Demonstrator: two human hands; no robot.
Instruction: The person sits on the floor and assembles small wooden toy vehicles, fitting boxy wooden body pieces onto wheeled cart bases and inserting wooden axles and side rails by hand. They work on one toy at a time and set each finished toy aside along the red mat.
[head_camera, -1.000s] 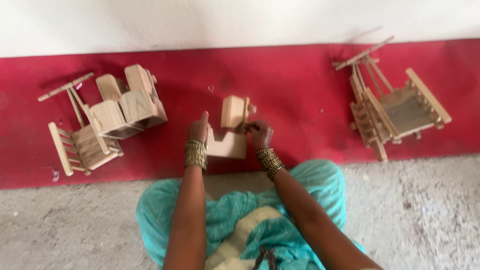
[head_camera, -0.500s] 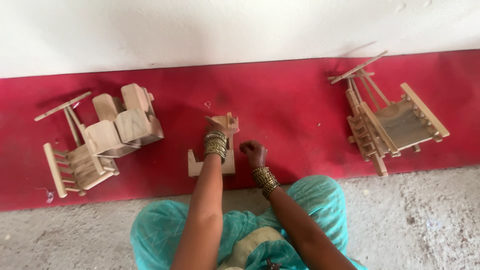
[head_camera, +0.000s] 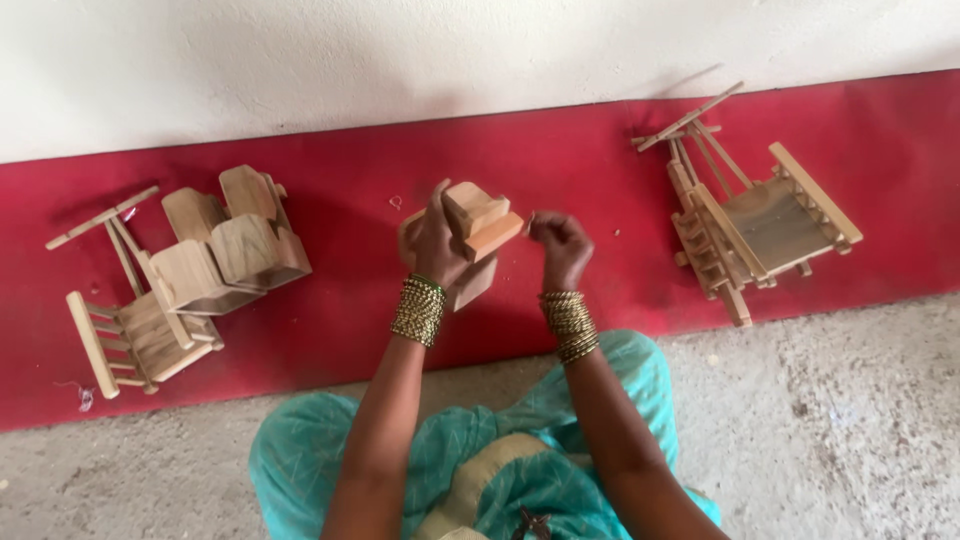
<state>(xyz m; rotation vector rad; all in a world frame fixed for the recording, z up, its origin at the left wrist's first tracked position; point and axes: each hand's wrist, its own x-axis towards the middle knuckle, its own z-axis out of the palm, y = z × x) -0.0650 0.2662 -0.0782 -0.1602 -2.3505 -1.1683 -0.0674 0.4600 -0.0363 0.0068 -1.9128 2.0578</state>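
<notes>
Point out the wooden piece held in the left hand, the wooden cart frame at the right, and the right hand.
wooden piece (head_camera: 478, 222), head view, top block.
wooden cart frame (head_camera: 775, 225), head view, flat bed.
right hand (head_camera: 562, 245), head view, back of hand.

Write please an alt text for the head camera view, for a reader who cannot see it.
Seen from above, a seated person's left hand holds up small wooden blocks over a red floor strip, while the right hand pinches something tiny beside them. A slatted wooden toy cart lies to the right, and another cart with block pieces to the left.
</notes>
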